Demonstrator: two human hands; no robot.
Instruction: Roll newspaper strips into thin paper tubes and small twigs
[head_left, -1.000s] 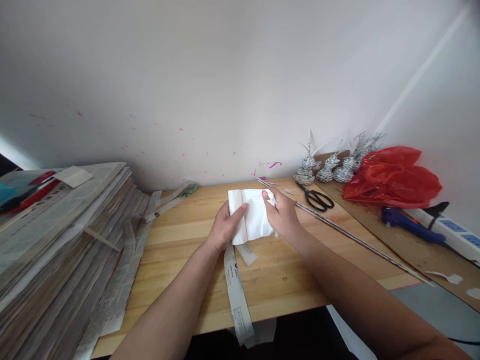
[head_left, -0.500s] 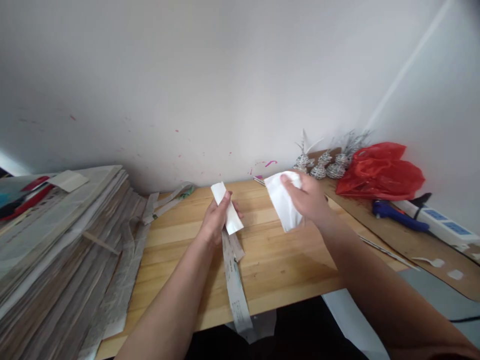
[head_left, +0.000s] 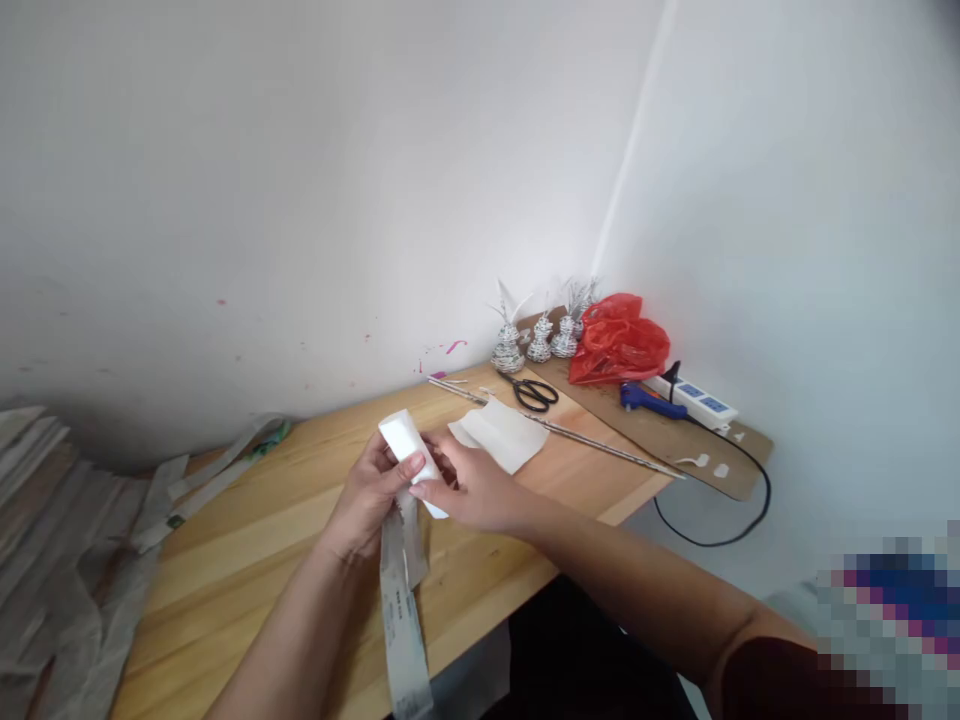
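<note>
My left hand (head_left: 375,490) is closed around a folded strip of white paper (head_left: 405,440), its thumb lying across the front. From under the same hand, printed newspaper strips (head_left: 405,630) hang down over the table's front edge. The fingers of my right hand (head_left: 465,485) pinch the lower right side of the white paper; some fingertips are hidden behind it. Just beyond my right hand lies a loose white sheet (head_left: 506,435) on the wooden table (head_left: 255,560). Black-handled scissors (head_left: 536,393) rest behind that sheet.
Thin paper rods (head_left: 600,443) cross the table at right. Woven gourd-shaped ornaments (head_left: 508,347), a red plastic bag (head_left: 619,340), a blue glue gun (head_left: 652,400) and a white power strip (head_left: 697,400) stand at the back right. Stacked newspapers (head_left: 45,540) fill the left.
My right hand has let go of the white sheet, which now lies on the table, and has come over to the folded white paper in my left hand. The view has swung right.
</note>
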